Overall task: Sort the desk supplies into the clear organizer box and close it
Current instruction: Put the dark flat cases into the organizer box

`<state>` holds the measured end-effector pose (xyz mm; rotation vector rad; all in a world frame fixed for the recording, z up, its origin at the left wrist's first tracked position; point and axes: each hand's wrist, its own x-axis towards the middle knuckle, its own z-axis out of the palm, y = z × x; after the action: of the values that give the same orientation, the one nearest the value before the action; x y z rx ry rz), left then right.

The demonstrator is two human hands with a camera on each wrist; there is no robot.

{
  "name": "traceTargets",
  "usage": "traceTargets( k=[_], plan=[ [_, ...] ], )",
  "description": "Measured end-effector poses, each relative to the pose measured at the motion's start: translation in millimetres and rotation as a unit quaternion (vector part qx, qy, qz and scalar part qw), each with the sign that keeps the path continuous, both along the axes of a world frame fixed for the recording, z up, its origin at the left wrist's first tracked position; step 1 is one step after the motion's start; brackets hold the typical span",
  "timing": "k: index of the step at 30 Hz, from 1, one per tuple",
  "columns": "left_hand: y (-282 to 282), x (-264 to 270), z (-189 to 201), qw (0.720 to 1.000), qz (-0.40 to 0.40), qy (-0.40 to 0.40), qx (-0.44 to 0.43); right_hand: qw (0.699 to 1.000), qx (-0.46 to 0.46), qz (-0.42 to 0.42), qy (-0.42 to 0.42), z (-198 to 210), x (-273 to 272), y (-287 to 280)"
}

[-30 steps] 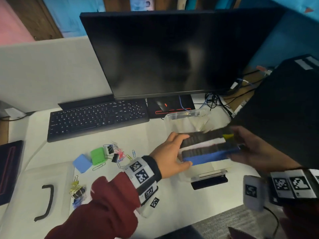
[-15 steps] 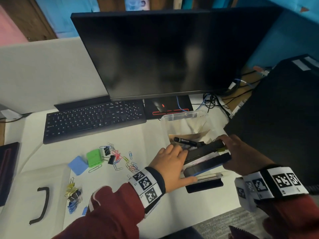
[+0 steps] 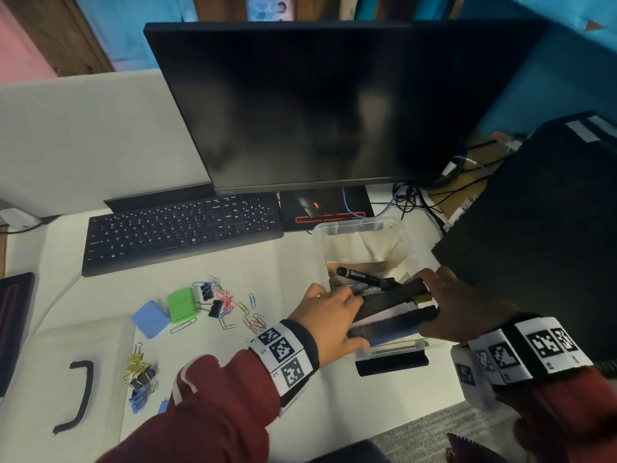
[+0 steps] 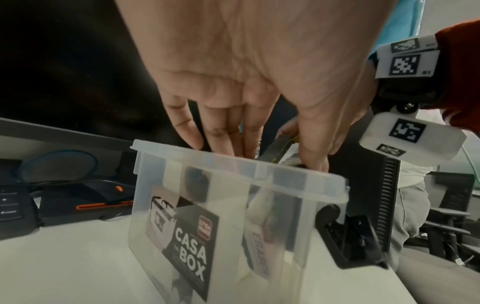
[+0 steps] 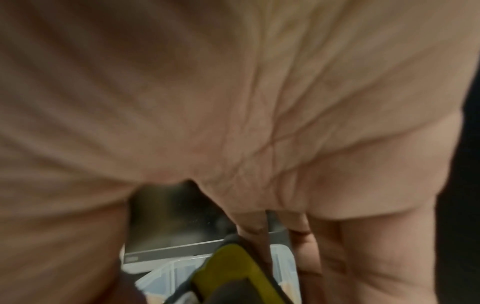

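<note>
The clear organizer box (image 3: 360, 227) stands right of the keyboard, open, with a black marker (image 3: 364, 278) lying across it. Two dark felt board erasers sit tilted in its near end, one yellow-backed (image 3: 390, 297) and one blue-backed (image 3: 394, 324). My left hand (image 3: 334, 305) lays straight fingers on their left ends, thumb along the box's near rim. My right hand (image 3: 457, 305) curls round their right ends. In the left wrist view my fingers (image 4: 223, 131) reach down past the box rim (image 4: 233, 170). The right wrist view shows the yellow eraser (image 5: 233, 273) under my fingers.
Loose paper clips (image 3: 233, 309), a green block (image 3: 182, 304), a blue block (image 3: 150, 319) and binder clips (image 3: 138, 372) lie left of the box. A keyboard (image 3: 180, 232) and monitor (image 3: 317, 105) stand behind. A black case (image 3: 551, 228) rises at right. A black curved handle (image 3: 80, 396) lies far left.
Both hands have brought the two erasers down from above the box into its near end. The marker in the box has come into view.
</note>
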<state>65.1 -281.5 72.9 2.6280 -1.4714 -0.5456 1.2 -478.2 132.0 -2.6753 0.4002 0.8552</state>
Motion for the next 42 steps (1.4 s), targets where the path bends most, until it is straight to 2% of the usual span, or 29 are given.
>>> traceTargets(
  k=[2,5,8,11,14,17,21,23,24,26,27,29,32,34,36,39,42],
  plan=[
    [0.1,0.2,-1.7,1.0,-0.005,-0.01,0.004,1.0,-0.009,0.02,0.015,-3.6,1.0,3.7],
    [-0.8,-2.9,-5.5,0.999,-0.019,-0.028,0.02,0.999,0.025,0.012,0.033,-14.3,-0.6,13.8],
    [-1.0,-8.1,-9.6,0.998,-0.033,-0.029,0.04,0.998,0.052,-0.026,-0.001,-23.7,-2.3,24.2],
    [1.9,-11.7,-10.3,0.997,-0.048,-0.041,0.048,0.998,0.021,-0.043,-0.028,-34.6,-6.0,30.0],
    [9.3,-15.1,-11.4,0.997,-0.056,-0.044,0.026,0.999,-0.023,-0.03,0.0,-46.6,-7.2,34.7],
    [13.3,-17.6,-13.1,0.996,-0.066,-0.054,-0.004,0.999,-0.021,-0.011,0.035,-59.3,-6.7,40.1],
    [8.6,-20.2,-18.2,0.994,-0.085,-0.068,0.03,0.998,-0.044,0.039,0.031,-67.8,-3.8,47.4],
    [5.7,-21.2,-20.2,0.993,-0.086,-0.072,0.037,0.998,-0.043,0.036,0.029,-62.9,-6.1,51.5],
    [4.6,-21.0,-20.9,0.993,-0.085,-0.074,0.041,0.998,-0.049,0.047,-0.003,-63.2,-5.8,51.0],
    [2.3,-20.0,-19.4,0.993,-0.085,-0.07,0.041,0.991,-0.061,0.117,-0.022,-60.7,-7.2,47.5],
    [2.4,-19.2,-17.3,0.994,-0.084,-0.064,0.032,0.99,-0.054,0.126,-0.018,-59.2,-7.4,43.7],
    [5.5,-15.2,-13.5,0.996,-0.074,-0.056,-0.011,0.99,-0.012,0.119,-0.07,-51.1,-6.0,38.7],
    [16.7,-6.1,-8.8,0.992,-0.019,-0.08,-0.093,0.971,0.012,0.041,-0.236,-31.9,6.1,34.7],
    [19.3,2.6,-5.8,0.989,0.048,-0.11,-0.088,0.958,-0.002,0.032,-0.286,-26.5,19.5,34.0],
    [15.4,13.6,-3.6,0.985,0.078,-0.137,-0.071,0.973,-0.03,-0.01,-0.229,-33.8,34.4,30.9],
    [4.3,24.9,-2.0,0.985,0.086,-0.141,-0.055,0.995,-0.05,-0.06,-0.067,-44.2,53.1,34.2],
    [-4.7,24.5,5.5,0.983,0.104,-0.151,-0.013,0.997,-0.061,-0.034,-0.031,-49.2,66.6,39.5]
  ],
)
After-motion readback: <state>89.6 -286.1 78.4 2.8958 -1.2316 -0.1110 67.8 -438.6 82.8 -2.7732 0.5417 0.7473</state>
